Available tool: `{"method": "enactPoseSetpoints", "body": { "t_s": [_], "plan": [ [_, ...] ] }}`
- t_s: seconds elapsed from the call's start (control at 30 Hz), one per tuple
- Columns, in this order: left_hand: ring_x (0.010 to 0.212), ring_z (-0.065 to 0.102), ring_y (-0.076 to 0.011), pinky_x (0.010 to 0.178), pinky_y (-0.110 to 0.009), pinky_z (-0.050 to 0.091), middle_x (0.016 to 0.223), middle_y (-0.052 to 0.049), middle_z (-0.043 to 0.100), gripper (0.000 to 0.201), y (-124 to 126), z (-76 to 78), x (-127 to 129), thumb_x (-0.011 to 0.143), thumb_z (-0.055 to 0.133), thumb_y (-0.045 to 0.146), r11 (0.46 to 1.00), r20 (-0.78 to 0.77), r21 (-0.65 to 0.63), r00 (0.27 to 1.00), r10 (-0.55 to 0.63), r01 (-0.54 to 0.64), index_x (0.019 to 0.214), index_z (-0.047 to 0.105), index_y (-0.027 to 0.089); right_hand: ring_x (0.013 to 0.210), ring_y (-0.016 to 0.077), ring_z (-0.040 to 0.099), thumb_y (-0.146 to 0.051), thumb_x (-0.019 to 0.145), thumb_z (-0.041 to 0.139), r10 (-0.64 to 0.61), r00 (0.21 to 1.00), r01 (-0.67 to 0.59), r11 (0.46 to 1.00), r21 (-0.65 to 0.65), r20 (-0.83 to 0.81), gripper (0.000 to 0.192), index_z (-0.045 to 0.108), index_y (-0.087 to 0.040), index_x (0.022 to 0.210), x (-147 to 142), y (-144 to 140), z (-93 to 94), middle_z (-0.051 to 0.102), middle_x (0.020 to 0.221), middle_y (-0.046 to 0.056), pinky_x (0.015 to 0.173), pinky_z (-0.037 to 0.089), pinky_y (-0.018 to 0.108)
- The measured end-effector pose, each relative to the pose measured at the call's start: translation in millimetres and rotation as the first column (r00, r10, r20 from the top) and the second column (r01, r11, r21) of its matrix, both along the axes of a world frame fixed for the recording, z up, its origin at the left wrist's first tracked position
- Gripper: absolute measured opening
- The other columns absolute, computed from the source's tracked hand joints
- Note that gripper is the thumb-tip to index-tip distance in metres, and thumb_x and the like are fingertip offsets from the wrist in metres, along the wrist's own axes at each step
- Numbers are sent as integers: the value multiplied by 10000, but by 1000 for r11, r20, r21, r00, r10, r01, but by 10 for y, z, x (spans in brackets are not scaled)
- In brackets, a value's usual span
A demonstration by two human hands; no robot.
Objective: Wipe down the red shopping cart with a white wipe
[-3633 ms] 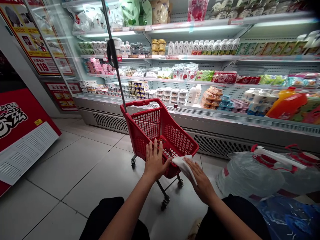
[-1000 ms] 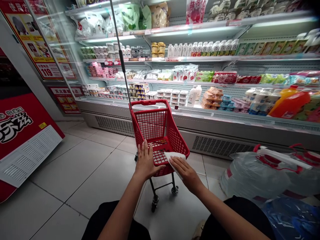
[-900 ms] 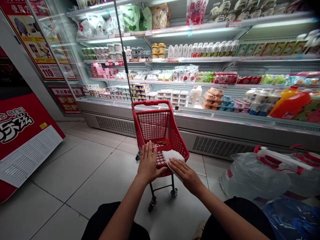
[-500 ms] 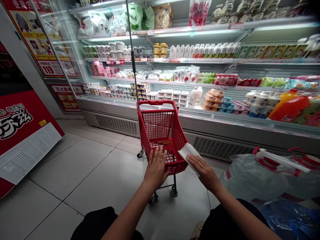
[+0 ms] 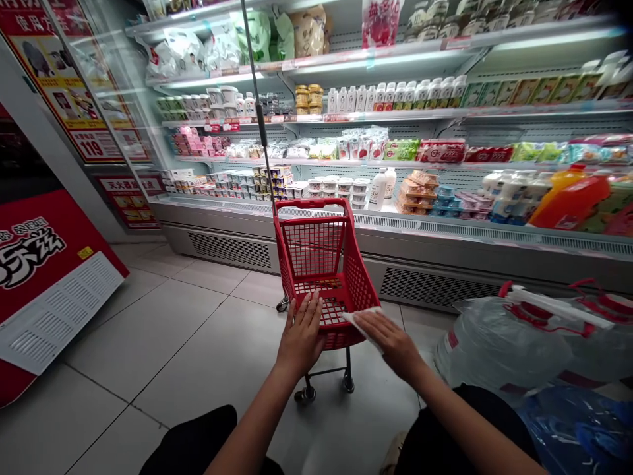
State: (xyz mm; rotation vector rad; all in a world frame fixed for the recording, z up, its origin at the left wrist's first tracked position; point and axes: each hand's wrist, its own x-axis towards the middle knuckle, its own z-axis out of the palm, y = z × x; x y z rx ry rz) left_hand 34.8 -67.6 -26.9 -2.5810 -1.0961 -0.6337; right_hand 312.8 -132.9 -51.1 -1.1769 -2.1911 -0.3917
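A small red plastic shopping cart (image 5: 316, 251) on wheels stands on the tiled floor in front of me, with a thin dark pole (image 5: 257, 112) rising from its left rear corner. My left hand (image 5: 301, 333) lies flat on the cart's near rim, fingers spread. My right hand (image 5: 388, 336) presses a white cloth (image 5: 363, 320) against the cart's right front corner. The basket looks empty inside.
A lit refrigerated shelf (image 5: 395, 158) with yoghurt cups, bottles and packets runs behind the cart. Large clear water jugs (image 5: 499, 343) with red handles lie at my right. A red cabinet (image 5: 44, 264) stands at the left. My knees in dark trousers are below.
The cart has turned and shifted slightly to the right across the frames. My right hand with the cloth has slid from the front rim to the right front corner. My left hand stays on the rim.
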Motion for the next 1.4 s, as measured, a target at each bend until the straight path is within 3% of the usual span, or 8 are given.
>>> {"method": "enactPoseSetpoints", "body": {
  "t_s": [0.13,0.37,0.6,0.7,0.87,1.0,1.23,1.4],
  "plan": [
    [1582,211,-242,1311,-522,132,1696,-84,258,789,-2,15,3,978,513,307,999,13,6,999,-47,46,1658,142,157,1443,196,477,113,844,299,-72,997,72,997,-4,-5,911,253,-344,1630,306,-56,-3,558,1525,8,1235,382,520],
    [1561,274,-257,1311,-536,139,1666,-80,328,726,28,71,-104,1003,531,372,998,9,2,998,-67,67,1641,242,182,1470,193,434,92,854,309,-23,1000,22,999,-40,-7,875,252,-298,1634,-108,-147,-38,475,1585,24,1229,397,489],
    [1552,295,-228,1312,-555,121,1618,-34,419,537,56,120,-169,1086,384,386,996,-18,-45,996,-84,83,1600,356,232,1447,161,466,114,807,324,51,997,-47,997,-58,55,890,385,-319,1583,443,244,165,553,1528,-1,1246,367,478],
    [1557,279,-224,1314,-560,81,1620,-27,412,544,73,103,-147,1086,387,402,995,-4,-49,997,-83,83,1605,339,246,1456,165,453,114,770,336,31,999,-30,998,-54,16,887,462,-303,1543,457,334,143,567,1519,6,1242,372,490],
    [1557,275,-230,1311,-566,32,1642,-12,368,568,143,109,-192,1081,393,408,998,10,-34,999,-48,48,1624,285,281,1479,205,429,83,766,354,-30,993,24,998,-59,-114,826,525,-257,1498,128,161,16,630,1453,34,1227,395,536],
    [1568,245,-237,1300,-570,-36,1659,-13,333,603,247,108,-368,1080,358,427,998,59,-26,997,56,-54,1646,196,296,1426,222,506,66,790,390,-41,993,33,996,-79,-109,779,534,-247,1489,-199,36,76,667,1401,44,1241,379,531],
    [1566,263,-269,1275,-629,-41,1687,-65,272,639,330,59,-685,1087,257,432,929,212,-4,908,362,-369,1659,48,236,1484,195,421,43,920,376,181,983,-177,981,-86,44,754,307,-224,1621,-866,14,221,510,1568,50,1244,385,451],
    [1548,312,-209,1295,-483,202,1670,-35,332,590,153,-1,-542,1088,279,354,977,125,-27,969,212,-210,1657,167,247,1509,170,366,-19,1004,394,342,929,-328,938,-109,142,674,270,-236,1630,-1012,181,271,485,1586,34,1253,354,414]
  ]
}}
